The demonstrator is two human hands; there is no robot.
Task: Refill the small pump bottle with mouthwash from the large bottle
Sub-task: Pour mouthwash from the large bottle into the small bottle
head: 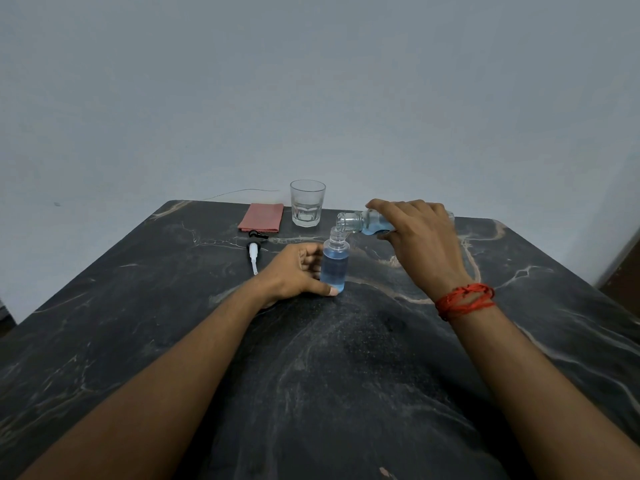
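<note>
Head view. Caught the pour under way. Found the small pump bottle point(334, 268) standing upright on the worktop point(346, 375), toward the far edge and about midway between the left and right edges, pump off and neck open. Noted the left hand point(294, 271) wrapped round its lower body, fingers point(309, 258) curled behind it and thumb pressed at the base. Noted the right hand point(415, 237) gripping the large bottle point(367, 221) from above, fingers point(398, 206) curled over its body. Saw that bottle tipped close to level, mouth just over the small neck; could not tell whether touching. Could not make out the stream itself. Read blue mouthwash up near the shoulder of the small bottle, so judged the fill nearly done.

Judged the narrow neck the hard part: called for a slight, slow tilt, mouth held right over the opening, left grip firm against tipping. Judged it close to time to ease the large bottle back upright, short of the neck, leaving room for the pump tube. Expected spill down the outside otherwise.

Logged the pump head point(254, 249) lying on its side left of the small bottle, nearer the far edge. Logged a folded red cloth point(261, 217) and an empty-looking glass point(307, 202) at the far edge, handy for drips.
</note>
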